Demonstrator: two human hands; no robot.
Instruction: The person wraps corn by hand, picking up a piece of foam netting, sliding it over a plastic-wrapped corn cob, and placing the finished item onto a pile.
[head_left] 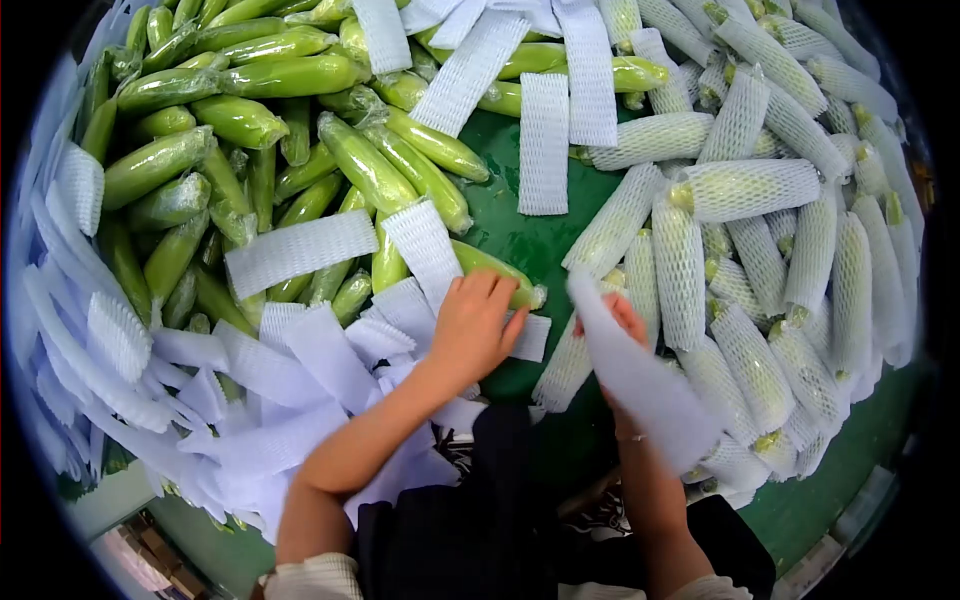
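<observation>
Broadly, takes in a green tabletop [505,225], mostly buried and cut off at the margins by the dark round border. Bears on the right a great heap of net-sleeved vegetables [755,190], overlapping in white foam mesh, with pale green showing through. Carries on the far left a heap of film-wrapped green vegetables [290,78], long and glossy, the lower layers hidden. Spreads along the near left into a pile of loose foam sleeves [270,440], flat and tangled, with a few strewn over the green heap and the tabletop. Blocks the near edge with dark clothing [440,545], leaving only scraps of patterned shoes [605,512] to make out beside it.

Holds up a single foam sleeve [645,385] in the right hand [622,318], smeared by motion and slanting down across the palm and wrist. Has the fingers bent and closed on its upper part, partly hidden behind it. Lays the left hand [470,325] against the near side of one wrapped vegetable [492,268], lying between the two heaps, just beyond a flat foam strip [530,338]. Keeps those fingers loosely bent with the thumb apart, perhaps only touching the film; cannot tell from above whether grasping underneath.
</observation>
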